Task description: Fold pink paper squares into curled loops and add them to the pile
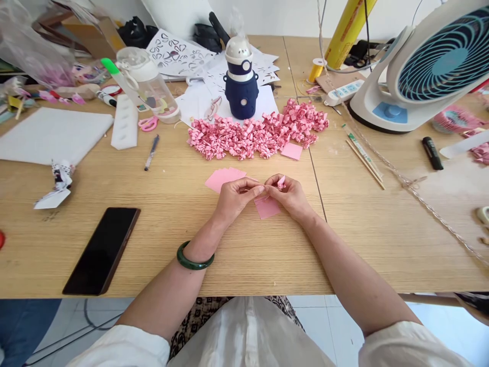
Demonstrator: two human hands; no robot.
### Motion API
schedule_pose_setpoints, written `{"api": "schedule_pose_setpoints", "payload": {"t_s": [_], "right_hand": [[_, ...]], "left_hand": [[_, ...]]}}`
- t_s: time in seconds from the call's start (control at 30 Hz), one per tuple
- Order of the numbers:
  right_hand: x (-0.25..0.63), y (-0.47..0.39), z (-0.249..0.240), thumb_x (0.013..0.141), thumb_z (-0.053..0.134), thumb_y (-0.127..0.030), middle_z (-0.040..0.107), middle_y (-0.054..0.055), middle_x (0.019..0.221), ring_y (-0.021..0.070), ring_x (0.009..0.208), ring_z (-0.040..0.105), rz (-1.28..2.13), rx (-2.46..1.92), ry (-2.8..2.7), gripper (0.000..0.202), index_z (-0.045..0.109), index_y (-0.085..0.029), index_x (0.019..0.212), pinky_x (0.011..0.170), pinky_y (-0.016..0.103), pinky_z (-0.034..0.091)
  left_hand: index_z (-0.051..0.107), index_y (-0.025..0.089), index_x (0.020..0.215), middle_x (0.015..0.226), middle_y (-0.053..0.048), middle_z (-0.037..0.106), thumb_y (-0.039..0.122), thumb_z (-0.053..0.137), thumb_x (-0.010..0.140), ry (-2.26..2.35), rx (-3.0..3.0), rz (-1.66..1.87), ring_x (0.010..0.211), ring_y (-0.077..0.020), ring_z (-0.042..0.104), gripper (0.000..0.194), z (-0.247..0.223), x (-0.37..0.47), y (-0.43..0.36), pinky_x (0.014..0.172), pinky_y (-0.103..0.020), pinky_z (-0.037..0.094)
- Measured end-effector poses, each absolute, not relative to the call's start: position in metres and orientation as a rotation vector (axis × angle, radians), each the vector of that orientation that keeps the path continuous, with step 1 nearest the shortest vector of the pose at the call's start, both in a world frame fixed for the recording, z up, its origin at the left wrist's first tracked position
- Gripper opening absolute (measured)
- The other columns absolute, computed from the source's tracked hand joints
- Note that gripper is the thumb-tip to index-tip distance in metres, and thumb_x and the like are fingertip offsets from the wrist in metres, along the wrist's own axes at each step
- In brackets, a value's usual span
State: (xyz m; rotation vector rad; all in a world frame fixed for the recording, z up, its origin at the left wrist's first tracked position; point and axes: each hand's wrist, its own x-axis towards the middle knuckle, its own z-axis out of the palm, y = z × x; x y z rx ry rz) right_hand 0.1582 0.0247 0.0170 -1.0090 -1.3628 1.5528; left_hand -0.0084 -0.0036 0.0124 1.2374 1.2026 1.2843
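My left hand (234, 200) is closed in a pinch, its thumb and forefinger on a thin pink strip that is mostly hidden. Its fingertips meet those of my right hand (292, 198), which is closed too, with a small curled pink paper piece (281, 182) poking up between its fingers. Under the hands lies a pink paper square (268, 209) on the table. Just behind my left hand, a fanned stack of pink paper sheets (221, 178) is spread out. Farther back sits a long heap of curled pink paper pieces (240, 137), with another pink square (292, 151) at its front edge.
A dark blue bottle (241, 97) stands behind the heap. A phone (102, 250) lies front left, and a pen (152, 153) and pink scissors (148, 124) farther back. At right are a fan (385, 102), thin sticks (365, 164), a black marker (432, 153) and a twisted cord (431, 206).
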Motion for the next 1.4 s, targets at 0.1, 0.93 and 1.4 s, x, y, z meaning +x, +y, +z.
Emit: {"api": "schedule_pose_setpoints", "payload": {"t_s": [0.1, 0.93, 1.4], "right_hand": [[0.158, 0.024, 0.019, 0.067, 0.086, -0.047, 0.065, -0.001, 0.073, 0.0107, 0.062, 0.062, 1.585, -1.0, -1.334, 0.036, 0.065, -0.019, 0.076, 0.063, 0.025, 0.052], [0.155, 0.024, 0.014, 0.072, 0.079, -0.04, 0.063, -0.001, 0.072, 0.0106, 0.062, 0.054, 1.483, -1.03, -1.365, 0.025, 0.065, -0.019, 0.076, 0.061, 0.026, 0.046], [0.155, 0.026, 0.009, 0.072, 0.078, -0.043, 0.061, -0.002, 0.071, 0.0109, 0.062, 0.054, 1.479, -1.056, -1.369, 0.028, 0.064, -0.019, 0.077, 0.06, 0.026, 0.046]], "left_hand": [[0.079, 0.017, 0.08, 0.081, -0.004, 0.076, 0.034, 0.079, 0.076, 1.212, 1.239, 1.303, 0.077, -0.0158, 0.066, 0.018, 0.012, -0.008, -0.004, 0.075, -0.028, 0.054], [0.076, 0.018, 0.081, 0.082, -0.003, 0.075, 0.036, 0.072, 0.083, 1.334, 1.326, 1.383, 0.075, -0.0151, 0.068, 0.019, 0.013, -0.004, -0.008, 0.074, -0.026, 0.055], [0.079, 0.019, 0.083, 0.086, -0.005, 0.078, 0.037, 0.077, 0.078, 1.329, 1.312, 1.356, 0.081, -0.0184, 0.071, 0.019, 0.011, -0.006, -0.006, 0.077, -0.029, 0.057]]}}
